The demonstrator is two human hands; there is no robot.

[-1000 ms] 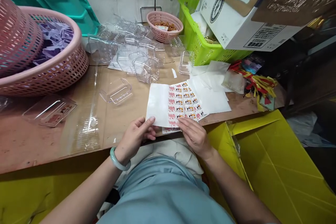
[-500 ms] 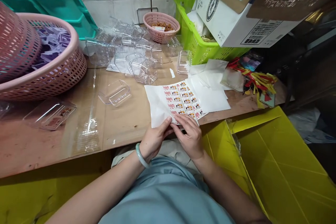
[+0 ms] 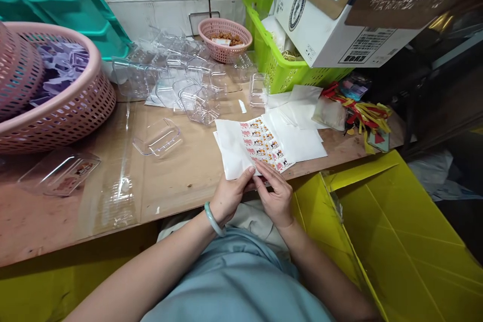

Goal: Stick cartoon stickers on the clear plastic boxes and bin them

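Note:
A sticker sheet [image 3: 259, 140] with rows of printed cats and pink lettering lies at the table's front edge, its blank white part curling up at the left. My left hand [image 3: 229, 196], with a pale green bangle [image 3: 214, 219] on the wrist, pinches the near edge of that white part, thumb on top. Beside it, my right hand [image 3: 276, 197] has its fingers bent over the sheet's near edge, the fingertips close to my left thumb. What lies between the right fingertips is hidden. White backing sheets [image 3: 302, 141] lie just right of the stickers.
Clear plastic boxes [image 3: 202, 103] are heaped behind the sheet, with single ones [image 3: 160, 141] at left. A pink basket [image 3: 71, 110] holds purple pieces; a smaller pink basket [image 3: 226, 53] stands at the back. A green crate [image 3: 279, 70] bears a white carton [image 3: 324, 30]. Yellow board [image 3: 396, 231] is below right.
The white part of the sheet has curled further over to the right, covering some printed stickers. Both hands stay at the near edge; the whole view has shifted slightly.

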